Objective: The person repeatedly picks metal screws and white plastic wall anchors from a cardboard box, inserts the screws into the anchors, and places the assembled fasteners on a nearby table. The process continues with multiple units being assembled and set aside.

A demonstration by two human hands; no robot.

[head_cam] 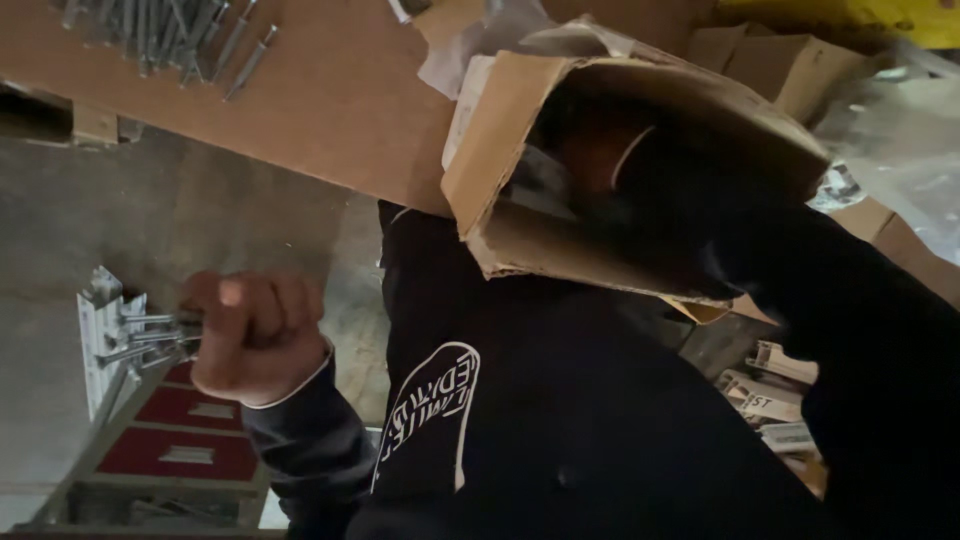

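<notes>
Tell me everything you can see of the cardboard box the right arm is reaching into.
The cardboard box is brown corrugated board, worn, with a torn, ragged lower flap. It lies tipped with its open mouth toward the camera, at the edge of a brown board tabletop. The dark-sleeved right arm goes into the opening; the right hand is hidden inside. The inside is dark; something pale and crumpled shows dimly there. More cartons stand behind it.

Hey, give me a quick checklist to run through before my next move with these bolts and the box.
1. Left hand fist closed around the bundle of bolts: ok.
2. Bolts all gripped, none slipping: cannot tell.
3. Right hand reaches inside the cardboard box; what it grips: cannot tell.
4. Box opening torn and crumpled at the edge: not ok.
5. Loose bolts lying together on the brown board: ok.
</notes>
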